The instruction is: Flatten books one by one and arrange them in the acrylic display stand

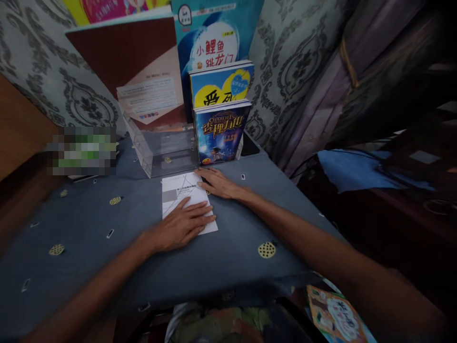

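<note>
A thin white booklet [169,183] with a grey block on its cover lies flat on the blue-grey tablecloth. My left hand [183,221] rests flat across its lower part, fingers spread and pointing right. At its upper right edge, my right hand [216,182] touches the booklet with fingers stretched out to the left. Just behind stands a clear acrylic book rack [146,159]. On the rack's right side are a dark blue book [221,136] and a yellow and blue book [223,85]. A large dark red and beige book [143,62] leans at its left.
A tall teal book [214,28] stands at the back against a patterned curtain [289,62]. A dark flat object [250,145] lies right of the rack. Some blurred-out item [84,152] is at the left. Below the table's front edge sits an orange book [335,314].
</note>
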A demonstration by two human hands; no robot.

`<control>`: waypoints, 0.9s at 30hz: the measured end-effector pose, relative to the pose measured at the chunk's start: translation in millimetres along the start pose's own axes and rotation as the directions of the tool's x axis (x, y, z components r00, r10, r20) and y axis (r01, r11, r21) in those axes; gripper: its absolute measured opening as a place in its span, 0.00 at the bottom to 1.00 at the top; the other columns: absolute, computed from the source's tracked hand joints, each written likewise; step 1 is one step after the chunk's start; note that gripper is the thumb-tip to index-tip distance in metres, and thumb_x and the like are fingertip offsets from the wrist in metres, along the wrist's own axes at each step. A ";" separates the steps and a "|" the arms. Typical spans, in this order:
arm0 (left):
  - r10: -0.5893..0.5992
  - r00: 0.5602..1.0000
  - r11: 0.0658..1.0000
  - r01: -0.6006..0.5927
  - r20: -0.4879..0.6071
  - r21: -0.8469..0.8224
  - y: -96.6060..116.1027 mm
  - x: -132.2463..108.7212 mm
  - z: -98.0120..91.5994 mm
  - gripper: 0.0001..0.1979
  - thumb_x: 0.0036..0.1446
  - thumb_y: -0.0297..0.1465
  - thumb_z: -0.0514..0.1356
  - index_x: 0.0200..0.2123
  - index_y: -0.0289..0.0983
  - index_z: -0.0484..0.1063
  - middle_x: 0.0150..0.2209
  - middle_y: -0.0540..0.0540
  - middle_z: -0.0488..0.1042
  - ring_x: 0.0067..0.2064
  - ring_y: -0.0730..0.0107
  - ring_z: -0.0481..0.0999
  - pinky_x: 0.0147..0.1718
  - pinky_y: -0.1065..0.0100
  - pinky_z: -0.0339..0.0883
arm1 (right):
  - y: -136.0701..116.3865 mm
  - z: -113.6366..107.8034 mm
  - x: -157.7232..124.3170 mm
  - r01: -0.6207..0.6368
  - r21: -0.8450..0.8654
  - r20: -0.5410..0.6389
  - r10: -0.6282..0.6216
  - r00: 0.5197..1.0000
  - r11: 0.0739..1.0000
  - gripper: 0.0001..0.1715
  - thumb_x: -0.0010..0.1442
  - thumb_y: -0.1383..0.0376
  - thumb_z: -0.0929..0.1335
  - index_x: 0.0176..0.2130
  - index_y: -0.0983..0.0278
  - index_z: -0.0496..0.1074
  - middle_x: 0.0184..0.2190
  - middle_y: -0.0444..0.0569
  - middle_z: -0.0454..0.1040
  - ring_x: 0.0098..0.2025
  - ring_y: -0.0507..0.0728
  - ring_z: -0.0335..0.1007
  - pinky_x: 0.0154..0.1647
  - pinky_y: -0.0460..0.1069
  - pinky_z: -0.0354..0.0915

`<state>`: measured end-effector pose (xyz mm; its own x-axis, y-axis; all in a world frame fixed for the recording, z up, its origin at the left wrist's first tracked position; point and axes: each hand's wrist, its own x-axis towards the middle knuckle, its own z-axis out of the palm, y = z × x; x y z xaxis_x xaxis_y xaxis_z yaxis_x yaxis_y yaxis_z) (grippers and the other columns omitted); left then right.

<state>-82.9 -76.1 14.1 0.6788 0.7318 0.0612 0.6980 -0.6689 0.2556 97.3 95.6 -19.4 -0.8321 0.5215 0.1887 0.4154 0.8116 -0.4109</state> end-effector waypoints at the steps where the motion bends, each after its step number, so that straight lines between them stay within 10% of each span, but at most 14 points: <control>1: 0.011 1.000 1.000 -0.011 0.004 0.000 1.3 -1.2 0.9 0.22 0.74 0.35 0.43 0.67 0.48 0.60 0.69 0.48 0.61 0.71 0.63 0.57 0.71 0.43 0.41 | 0.1 -0.1 -0.4 0.006 0.002 -0.002 -0.006 1.000 1.000 0.34 0.72 0.53 0.57 0.69 0.69 0.57 0.69 0.62 0.60 0.73 0.65 0.50 0.71 0.65 0.49; 9: 0.010 1.000 1.000 -0.010 -0.006 -0.021 0.1 -5.7 2.3 0.23 0.74 0.37 0.44 0.68 0.49 0.58 0.70 0.49 0.61 0.71 0.66 0.57 0.71 0.46 0.41 | 2.3 2.1 -0.8 0.011 -0.017 0.007 -0.011 1.000 1.000 0.40 0.69 0.48 0.62 0.70 0.66 0.54 0.70 0.60 0.59 0.73 0.65 0.50 0.72 0.66 0.48; 19: -0.397 0.881 0.910 0.415 -0.259 0.017 -99.5 -45.2 -14.7 0.26 0.72 0.42 0.43 0.64 0.38 0.66 0.66 0.39 0.67 0.67 0.58 0.65 0.65 0.46 0.58 | 1.1 -0.2 -1.6 0.005 -0.008 0.013 -0.005 1.000 1.000 0.39 0.69 0.49 0.63 0.70 0.64 0.54 0.70 0.59 0.59 0.73 0.65 0.49 0.72 0.66 0.48; 27: -0.287 0.915 0.949 0.311 -0.285 0.042 -79.9 -62.7 -12.8 0.24 0.72 0.40 0.45 0.61 0.37 0.70 0.63 0.39 0.71 0.65 0.57 0.69 0.64 0.45 0.61 | -4.9 -3.8 -3.1 -0.021 -0.020 0.019 0.021 1.000 1.000 0.40 0.69 0.50 0.63 0.69 0.69 0.56 0.69 0.64 0.59 0.73 0.66 0.51 0.72 0.64 0.48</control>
<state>-184.2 -66.8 2.1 0.3555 0.8986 0.2573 0.8837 -0.4128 0.2208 99.2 91.0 -14.6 -0.8298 0.5336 0.1631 0.4400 0.8055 -0.3969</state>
